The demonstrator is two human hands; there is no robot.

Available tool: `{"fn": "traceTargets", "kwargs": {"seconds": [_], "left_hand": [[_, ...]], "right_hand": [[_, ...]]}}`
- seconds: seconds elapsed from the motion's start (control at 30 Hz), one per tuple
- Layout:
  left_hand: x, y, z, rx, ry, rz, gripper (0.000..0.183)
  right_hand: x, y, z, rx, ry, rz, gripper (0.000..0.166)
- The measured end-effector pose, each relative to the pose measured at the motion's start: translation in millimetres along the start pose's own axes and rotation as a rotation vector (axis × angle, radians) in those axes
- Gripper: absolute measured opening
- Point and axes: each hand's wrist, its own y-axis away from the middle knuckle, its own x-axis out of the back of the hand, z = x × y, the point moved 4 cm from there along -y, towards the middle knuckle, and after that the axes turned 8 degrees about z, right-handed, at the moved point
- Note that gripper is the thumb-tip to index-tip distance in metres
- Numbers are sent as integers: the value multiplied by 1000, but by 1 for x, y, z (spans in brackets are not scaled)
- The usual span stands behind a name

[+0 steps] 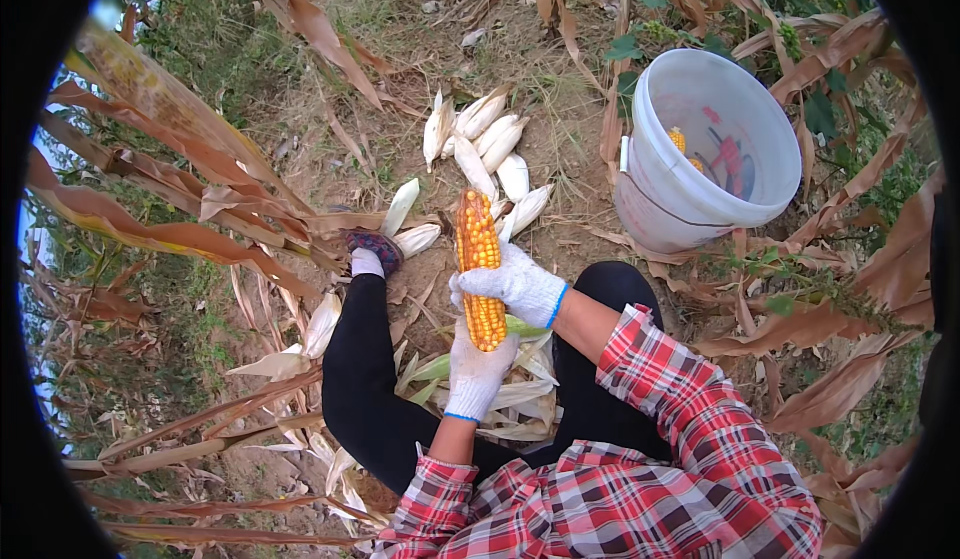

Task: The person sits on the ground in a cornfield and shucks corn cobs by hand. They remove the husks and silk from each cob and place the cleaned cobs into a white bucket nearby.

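Observation:
A husked ear of corn [477, 232] with yellow-orange kernels is held upright in the picture, above the ground between my legs. My right hand [521, 283], in a white knit glove with a blue cuff edge, wraps around its middle from the right. My left hand [476, 382], gloved the same way, grips its lower end, and the fingers behind the ear are hidden. Beneath the hands lie stripped pale husks [529, 401], some of them green. Beyond the ear's upper end rests a heap of ears in dry husks [487, 135].
To the right stands a white plastic bucket [649, 217] with a wire handle; some husked corn [677, 140] shows inside. Dry corn stalks [187, 157] lean in from the left. One ear in its husk [418, 240] touches my shoe [382, 253].

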Motion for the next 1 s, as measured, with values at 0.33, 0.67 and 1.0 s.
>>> {"fn": "traceTargets", "kwargs": {"seconds": [0.33,0.67,1.0], "left_hand": [[10,11,-6,231,316,-112,62],[36,9,-3,236,322,122,33],[51,22,9,309,554,-34,36]], "right_hand": [[5,-10,5,25,68,42,55],[-5,-4,-10,57,822,-103,61],[-8,4,-10,159,589,-177,33]]}}
